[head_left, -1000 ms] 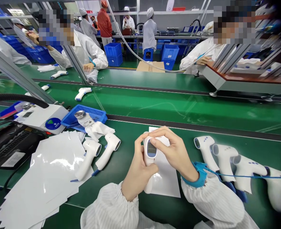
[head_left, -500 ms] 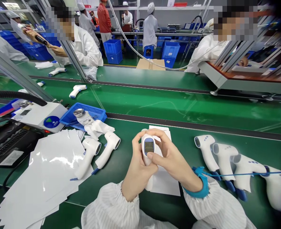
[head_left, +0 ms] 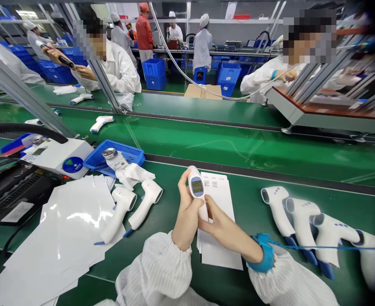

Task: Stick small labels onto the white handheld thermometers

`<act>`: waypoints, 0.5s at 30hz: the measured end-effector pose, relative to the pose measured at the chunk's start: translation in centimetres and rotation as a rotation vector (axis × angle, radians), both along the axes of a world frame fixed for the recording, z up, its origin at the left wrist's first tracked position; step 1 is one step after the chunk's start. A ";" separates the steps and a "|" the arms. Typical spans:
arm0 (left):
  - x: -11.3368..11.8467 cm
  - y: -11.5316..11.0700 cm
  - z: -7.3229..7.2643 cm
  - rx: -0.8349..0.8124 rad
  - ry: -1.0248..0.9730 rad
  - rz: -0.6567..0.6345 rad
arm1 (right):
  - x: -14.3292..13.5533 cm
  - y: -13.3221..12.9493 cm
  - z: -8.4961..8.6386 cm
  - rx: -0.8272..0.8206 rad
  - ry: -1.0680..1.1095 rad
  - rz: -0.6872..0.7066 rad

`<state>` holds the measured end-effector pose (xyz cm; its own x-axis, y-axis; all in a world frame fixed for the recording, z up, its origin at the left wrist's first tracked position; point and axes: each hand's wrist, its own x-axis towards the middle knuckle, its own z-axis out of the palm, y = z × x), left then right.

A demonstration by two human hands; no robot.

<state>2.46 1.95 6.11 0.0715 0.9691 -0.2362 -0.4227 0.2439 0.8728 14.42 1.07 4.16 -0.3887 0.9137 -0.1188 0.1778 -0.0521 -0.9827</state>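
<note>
A white handheld thermometer (head_left: 197, 187) with a small lit screen is held upright over the bench. My left hand (head_left: 186, 212) wraps round its left side, fingers up near its head. My right hand (head_left: 221, 225), with a blue wrist strap (head_left: 265, 253), closes round the lower handle from the right. Under and beside my hands lies a stack of white printed papers (head_left: 222, 250). Two more white thermometers (head_left: 119, 212) (head_left: 145, 203) lie to the left, one partly on glossy white sheets (head_left: 75, 212). Several others (head_left: 278, 208) lie in a row at the right.
A blue tray (head_left: 136, 156) with packets stands at the back left, beside a white box-shaped device (head_left: 58, 155) with a black hose. Beyond runs a green conveyor (head_left: 206, 140) carrying a thermometer (head_left: 101, 123). People in white sit across it, near metal posts.
My right hand has moved down from the thermometer's head and screen to its handle. The thermometer leans slightly more to the left, and more of the printed paper shows.
</note>
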 end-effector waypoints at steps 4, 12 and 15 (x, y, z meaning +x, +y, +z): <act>0.5 0.7 -1.6 -0.038 0.217 -0.118 | 1.8 4.9 -2.8 0.166 -0.355 -0.232; -0.2 -0.5 -1.9 -0.068 0.359 -0.278 | 9.3 12.3 -4.3 0.311 -0.609 -0.543; -0.7 -0.3 -2.3 -0.095 0.330 -0.233 | 11.5 8.5 -4.1 0.371 -0.684 -0.578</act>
